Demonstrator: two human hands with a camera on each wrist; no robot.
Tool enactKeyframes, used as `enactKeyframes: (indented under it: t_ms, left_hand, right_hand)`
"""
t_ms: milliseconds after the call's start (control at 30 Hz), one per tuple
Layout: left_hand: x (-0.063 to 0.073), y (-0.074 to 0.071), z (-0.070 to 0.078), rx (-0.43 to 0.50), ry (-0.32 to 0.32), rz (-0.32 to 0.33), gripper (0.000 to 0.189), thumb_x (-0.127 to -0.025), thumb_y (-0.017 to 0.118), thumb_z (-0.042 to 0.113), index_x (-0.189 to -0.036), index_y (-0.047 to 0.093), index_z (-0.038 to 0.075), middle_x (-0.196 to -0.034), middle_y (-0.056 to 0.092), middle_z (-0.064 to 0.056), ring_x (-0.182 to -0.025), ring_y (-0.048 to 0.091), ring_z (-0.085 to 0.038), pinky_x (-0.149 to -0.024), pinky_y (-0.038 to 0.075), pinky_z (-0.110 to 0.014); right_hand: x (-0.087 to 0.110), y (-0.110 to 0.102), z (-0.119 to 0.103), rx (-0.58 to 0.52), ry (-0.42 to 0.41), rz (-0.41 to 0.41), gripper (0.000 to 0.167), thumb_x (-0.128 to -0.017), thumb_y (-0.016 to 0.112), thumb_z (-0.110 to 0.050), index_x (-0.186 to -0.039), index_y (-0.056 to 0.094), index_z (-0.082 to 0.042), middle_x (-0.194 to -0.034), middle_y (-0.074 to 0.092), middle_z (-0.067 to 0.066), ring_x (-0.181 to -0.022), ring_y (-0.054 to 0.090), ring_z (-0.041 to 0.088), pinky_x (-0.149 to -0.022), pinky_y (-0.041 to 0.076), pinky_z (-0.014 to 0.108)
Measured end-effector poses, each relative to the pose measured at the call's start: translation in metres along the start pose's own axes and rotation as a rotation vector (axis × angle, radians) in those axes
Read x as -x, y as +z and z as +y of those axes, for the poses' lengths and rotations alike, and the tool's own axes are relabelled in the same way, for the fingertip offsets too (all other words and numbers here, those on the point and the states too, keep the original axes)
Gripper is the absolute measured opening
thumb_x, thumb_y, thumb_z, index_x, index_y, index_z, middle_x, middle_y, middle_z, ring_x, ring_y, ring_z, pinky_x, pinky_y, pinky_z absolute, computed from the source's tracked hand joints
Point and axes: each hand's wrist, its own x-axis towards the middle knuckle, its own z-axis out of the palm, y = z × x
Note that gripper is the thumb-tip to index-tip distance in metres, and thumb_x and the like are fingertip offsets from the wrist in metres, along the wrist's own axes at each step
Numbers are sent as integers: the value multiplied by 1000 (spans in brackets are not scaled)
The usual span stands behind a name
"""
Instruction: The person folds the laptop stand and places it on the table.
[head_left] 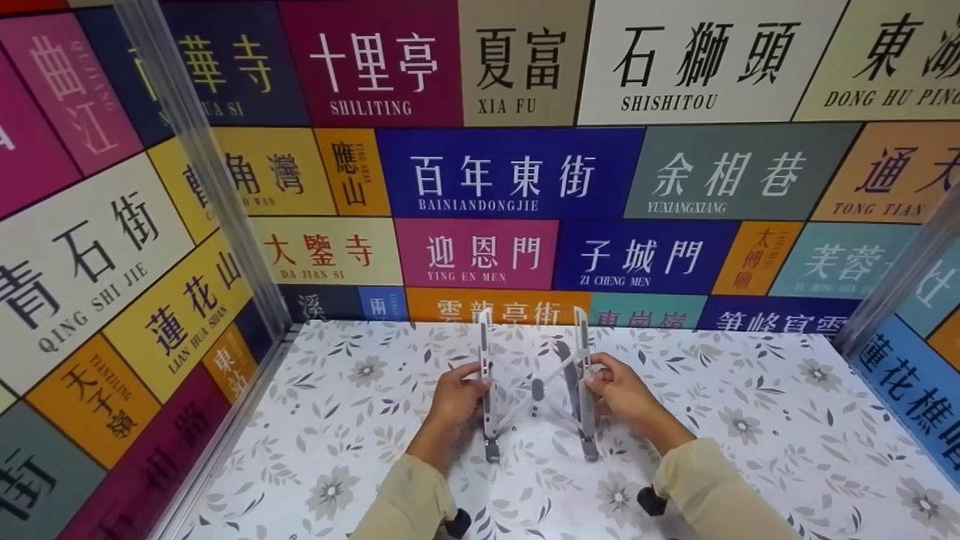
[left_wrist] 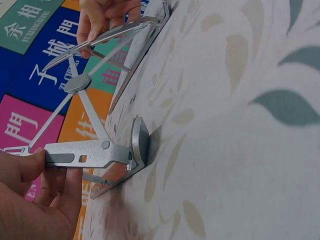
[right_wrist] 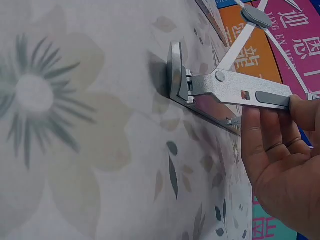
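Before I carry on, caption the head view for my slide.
Left hand and right hand grip opposite sides of a folding stand on a flowered table.

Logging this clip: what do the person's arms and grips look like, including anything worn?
The left sleeve and right sleeve are plain and pale yellowish beige. A small black piece shows at the inner side of each; its purpose is unclear. The left grip and right grip are bare, with no gloves.

Colourful lettered walls, floral tabletop

On the table, the stand sits between left hand and right hand.
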Motion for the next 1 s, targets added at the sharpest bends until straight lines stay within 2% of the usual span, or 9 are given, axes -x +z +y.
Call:
enactKeyframes:
  t_ms: [100,233,400,500,667,833,1000]
  left_hand:
    - [3,15,1,-10,-7,-37,42,-96,66,5,-137,63,5,-103,73,-21,-73,69,-18,-62,58,-33]
    - [9,32,3,-70,30,-62,40,-95,66,4,-135,65,4,-92,71,-12,-68,65,-15,-60,57,-32]
    - [13,43,3,-168,116,-31,36,-94,68,3,-130,69,4,-82,69,-5,-65,59,-13,-55,49,-25]
    - [14,47,2,-198,154,-25,34,-94,68,4,-128,70,5,-80,68,-5,-64,58,-13,-55,48,-24]
    - [15,46,0,-219,161,-35,33,-95,68,5,-128,70,7,-80,67,-4,-66,59,-13,-56,49,-25]
    - [15,47,1,-300,222,-14,31,-94,69,6,-125,71,7,-79,68,-4,-68,59,-11,-61,50,-25]
    - [15,47,-1,-335,229,-4,30,-94,69,7,-124,71,8,-79,66,-2,-68,57,-11,-63,50,-26]
  right_hand:
    - [10,-13,5,40,-10,35,33,-106,53,-11,-139,49,-6,-91,56,5,-78,61,20,-70,57,43]
    - [25,-24,12,83,-31,95,32,-106,53,-12,-138,50,-7,-87,53,4,-77,58,19,-67,57,44]
    - [38,-28,17,90,-42,154,30,-106,53,-11,-136,52,-8,-87,53,5,-80,57,19,-68,59,42]
    - [42,-28,20,63,-40,193,31,-105,53,-9,-136,53,-8,-86,54,5,-78,58,19,-67,60,40]
    - [43,-25,22,37,-25,228,32,-104,54,-7,-136,53,-9,-84,54,3,-71,56,19,-59,55,38]
    - [44,-26,21,17,-19,228,31,-105,55,-10,-136,54,-11,-89,54,3,-74,56,17,-62,56,40]
    - [43,-26,23,-9,-8,209,35,-105,57,-12,-139,53,-11,-95,58,5,-76,59,17,-67,59,40]
